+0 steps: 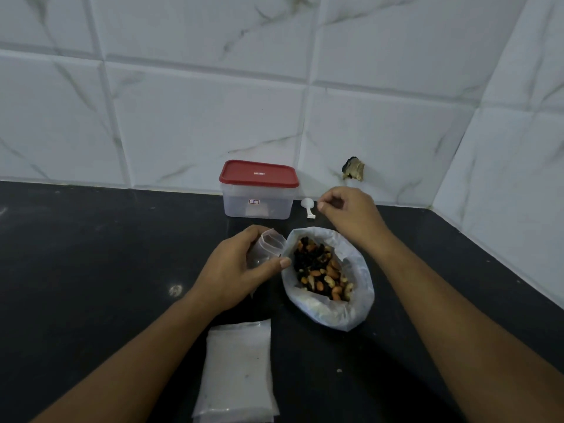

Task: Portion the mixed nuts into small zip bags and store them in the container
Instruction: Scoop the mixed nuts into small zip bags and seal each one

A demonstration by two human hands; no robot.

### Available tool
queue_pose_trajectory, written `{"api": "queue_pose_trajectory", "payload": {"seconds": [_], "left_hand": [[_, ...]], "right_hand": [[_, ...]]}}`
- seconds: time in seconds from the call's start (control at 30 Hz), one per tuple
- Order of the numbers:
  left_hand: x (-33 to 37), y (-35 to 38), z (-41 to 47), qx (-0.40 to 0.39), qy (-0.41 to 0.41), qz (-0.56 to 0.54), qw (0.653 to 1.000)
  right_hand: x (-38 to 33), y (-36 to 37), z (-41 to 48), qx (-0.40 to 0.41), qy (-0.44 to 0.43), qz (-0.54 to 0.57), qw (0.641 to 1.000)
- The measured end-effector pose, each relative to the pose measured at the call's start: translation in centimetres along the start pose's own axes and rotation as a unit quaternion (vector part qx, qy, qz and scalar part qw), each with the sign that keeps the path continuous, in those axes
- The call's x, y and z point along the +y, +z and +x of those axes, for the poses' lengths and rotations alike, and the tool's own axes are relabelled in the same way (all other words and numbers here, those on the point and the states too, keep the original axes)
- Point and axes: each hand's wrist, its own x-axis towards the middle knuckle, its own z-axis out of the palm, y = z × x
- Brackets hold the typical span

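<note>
Scoop [306,206] lies just left of my right hand [348,215], its curled fingers empty. My left hand [235,270] grips a zip bag [268,247]

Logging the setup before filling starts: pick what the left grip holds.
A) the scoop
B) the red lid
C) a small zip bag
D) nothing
C: the left grip holds a small zip bag beside the nuts, while the scoop lies on the counter and the lid sits on the container.
</note>
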Motion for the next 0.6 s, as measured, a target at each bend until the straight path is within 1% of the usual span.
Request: {"api": "queue_pose_trajectory", "payload": {"seconds": [0.1, 0.23, 0.37, 0.43, 0.6], "left_hand": [[-0.2, 0.0, 0.0, -0.005, 0.003, 0.006, 1.0], [-0.4, 0.0, 0.1, -0.008, 0.007, 0.016, 1.0], [-0.7, 0.1, 0.2, -0.013, 0.013, 0.036, 0.999], [-0.8, 0.1, 0.3, -0.012, 0.013, 0.038, 0.999], [-0.9, 0.1, 0.4, -0.009, 0.013, 0.042, 0.999]], "right_hand": [[1.4, 1.0, 4.5, -0.08, 0.015, -0.117, 0.99], [3.3, 2.9, 8.3, -0.186, 0.006, -0.231, 0.955], [5.5, 4.4, 10.1, -0.205, -0.031, -0.355, 0.911], [6.2, 4.9, 10.7, -0.201, -0.046, -0.376, 0.904], [7.0, 5.2, 11.5, -0.195, -0.095, -0.386, 0.897]]}}
